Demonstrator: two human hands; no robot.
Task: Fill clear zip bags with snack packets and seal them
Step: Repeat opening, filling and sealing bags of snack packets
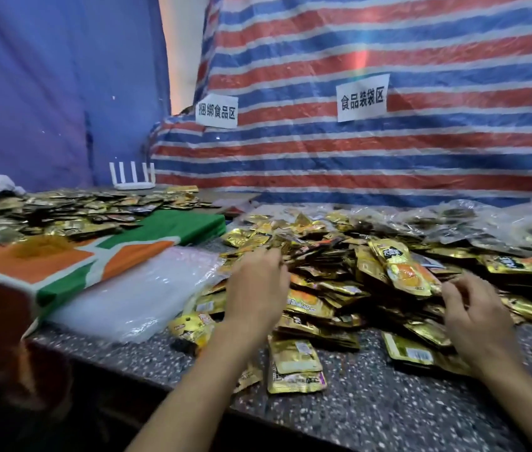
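Striped tarpaulin (pixel 388 158), red, blue and white, hangs behind the far edge of the worktop (pixel 372 406). A blue sheet (pixel 46 93) hangs to its left. The worktop is dark speckled stone, its near edge running towards you. The main heap of gold snack packets (pixel 339 265) lies across the middle and right of the worktop, reaching the right edge. An orange, green and white cloth (pixel 62 259) is draped over the left end. A second spread of gold packets (pixel 62 213) lies at the far left corner, beyond the cloth. A stack of empty clear zip bags (pixel 134 298) lies flat between the cloth and the main heap, touching both. Clear bags already holding packets (pixel 503 230) lie along the far right edge. Your left hand (pixel 255 288) is palm down on the heap's left slope with its fingertips bent into the packets; you cannot tell whether it holds one. Your right hand (pixel 473 314) has fingers spread and loosely bent, tips touching packets on the right slope. Three white paper signs (pixel 362 97) are fixed to the tarpaulin. A small white pronged stand (pixel 132 177) sits at the far edge.
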